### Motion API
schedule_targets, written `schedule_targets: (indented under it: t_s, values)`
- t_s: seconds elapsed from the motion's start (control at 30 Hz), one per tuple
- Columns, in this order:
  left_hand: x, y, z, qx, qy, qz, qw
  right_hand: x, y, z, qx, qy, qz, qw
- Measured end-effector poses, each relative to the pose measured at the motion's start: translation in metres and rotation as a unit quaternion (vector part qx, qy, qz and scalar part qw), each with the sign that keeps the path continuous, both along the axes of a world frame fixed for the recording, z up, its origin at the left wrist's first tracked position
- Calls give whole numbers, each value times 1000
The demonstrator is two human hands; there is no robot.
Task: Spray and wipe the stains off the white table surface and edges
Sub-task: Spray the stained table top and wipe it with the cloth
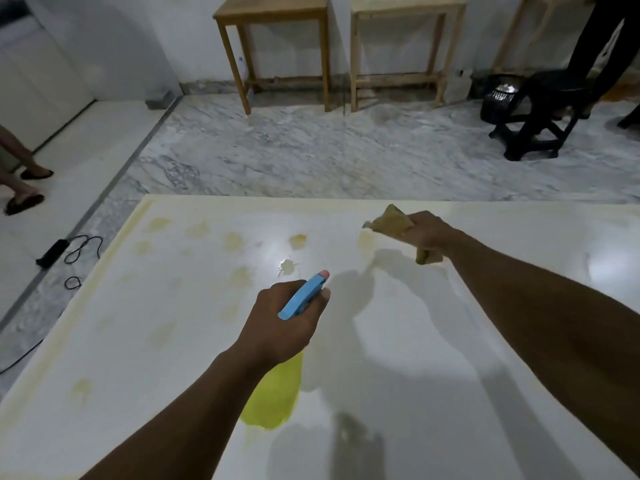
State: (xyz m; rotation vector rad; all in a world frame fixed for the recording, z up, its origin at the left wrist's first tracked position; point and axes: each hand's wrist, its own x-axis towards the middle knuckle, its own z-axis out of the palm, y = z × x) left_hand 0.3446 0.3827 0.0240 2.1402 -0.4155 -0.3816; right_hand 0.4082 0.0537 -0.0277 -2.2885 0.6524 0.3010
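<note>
Left grip: left hand (pixel 282 320) clamped on bottle (pixel 277 393), nozzle aimed far.
Right grip: right hand (pixel 429 233) wrapped round cloth (pixel 393 221), far right.
Stains (pixel 233 241): far left on counter (pixel 450 341), nearer the bottle.

spray bottle (pixel 277 393) body behind left forearm

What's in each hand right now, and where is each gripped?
Left hand grips the spray bottle at its neck, under the blue trigger head. Right hand clutches the bunched cloth around its middle.
</note>
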Motion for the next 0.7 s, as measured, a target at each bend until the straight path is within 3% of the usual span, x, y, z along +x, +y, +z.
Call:
schedule_targets:
  t_s: [0.1, 0.27, 0.43, 0.7]
  values:
    - [36, -12, -16, 4, 5, 7, 1000, 71, -6, -15, -63, -50, 23, 996]
    - [61, -20, -39, 12, 21, -11, 1000, 113, 11, -97, -101, -29, 136, 985]
    - [63, -16, -49, 20, 42, -7, 999, 69, 14, -152, -100, -102, 183, 973]
    - [14, 14, -34, 46, 24, -21, 998, -59, 57, -152, -75, -119, 150, 979]
